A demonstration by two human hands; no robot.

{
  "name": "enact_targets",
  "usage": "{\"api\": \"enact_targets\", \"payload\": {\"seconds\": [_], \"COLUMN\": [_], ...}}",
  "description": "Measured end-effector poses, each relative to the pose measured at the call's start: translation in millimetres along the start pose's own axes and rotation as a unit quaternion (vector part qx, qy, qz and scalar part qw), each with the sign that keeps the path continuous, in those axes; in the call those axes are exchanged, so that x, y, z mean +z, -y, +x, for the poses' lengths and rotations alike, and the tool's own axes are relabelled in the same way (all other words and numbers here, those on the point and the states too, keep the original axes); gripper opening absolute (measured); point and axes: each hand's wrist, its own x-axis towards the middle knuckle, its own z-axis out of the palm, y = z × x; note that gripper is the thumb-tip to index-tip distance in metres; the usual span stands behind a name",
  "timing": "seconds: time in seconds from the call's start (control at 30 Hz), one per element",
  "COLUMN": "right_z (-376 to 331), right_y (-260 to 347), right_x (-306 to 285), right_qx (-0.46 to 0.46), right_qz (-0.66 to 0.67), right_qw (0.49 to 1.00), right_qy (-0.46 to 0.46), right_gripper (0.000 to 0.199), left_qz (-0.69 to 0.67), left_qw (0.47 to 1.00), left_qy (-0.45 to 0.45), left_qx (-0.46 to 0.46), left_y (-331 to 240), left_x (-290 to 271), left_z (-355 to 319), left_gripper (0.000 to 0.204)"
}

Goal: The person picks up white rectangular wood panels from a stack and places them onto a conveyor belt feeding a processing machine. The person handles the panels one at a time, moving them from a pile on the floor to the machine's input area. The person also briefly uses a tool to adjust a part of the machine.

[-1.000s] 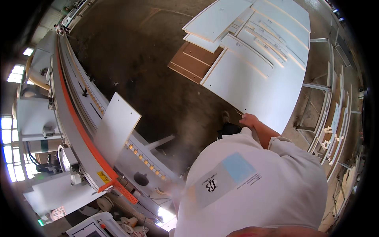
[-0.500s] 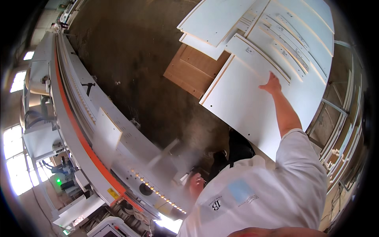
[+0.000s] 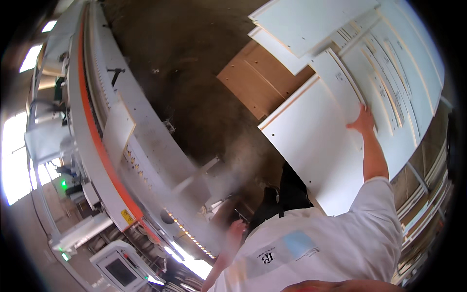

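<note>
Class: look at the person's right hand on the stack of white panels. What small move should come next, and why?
Probably curl the fingers of the right hand over the edge of the narrow white panel to get a grip. The hand lies flat and open on the large white panel beside it, holding nothing, while the left hand hangs low near the long machine.

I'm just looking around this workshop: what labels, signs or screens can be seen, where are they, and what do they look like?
Warning sticker: on the long machine's orange strip, lower left; small, yellow and black.
Screen: in a white cabinet at the bottom left; dark rectangle, unlit.
Shirt patch: on the person's white shirt; pale blue rectangle beside a small dark emblem.
Green lamp: far left; small glowing dot.
</note>
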Motion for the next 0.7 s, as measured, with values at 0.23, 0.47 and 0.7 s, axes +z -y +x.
{"api": "enact_targets", "payload": {"seconds": [0.23,0.47,0.7], "right_z": [-96,-245,-397], "right_y": [80,241,391], "right_x": [34,-11,-36], "right_qx": [-0.122,-0.402,-0.613], "right_qz": [0.030,0.065,-0.035], "right_qw": [0.992,0.907,0.782], "right_qy": [0.032,0.108,0.110], "right_gripper": [0.123,0.111,0.104], "left_qz": [-0.055,-0.269,-0.574], "left_qw": [0.998,0.958,0.786], "left_qy": [-0.003,-0.066,-0.185], "left_qx": [-0.025,0.081,0.137], "left_y": [-59,-64,-59], "left_x": [13,-11,-109], "left_z": [35,67,32], "left_gripper": [0.036,0.043,0.049]}}
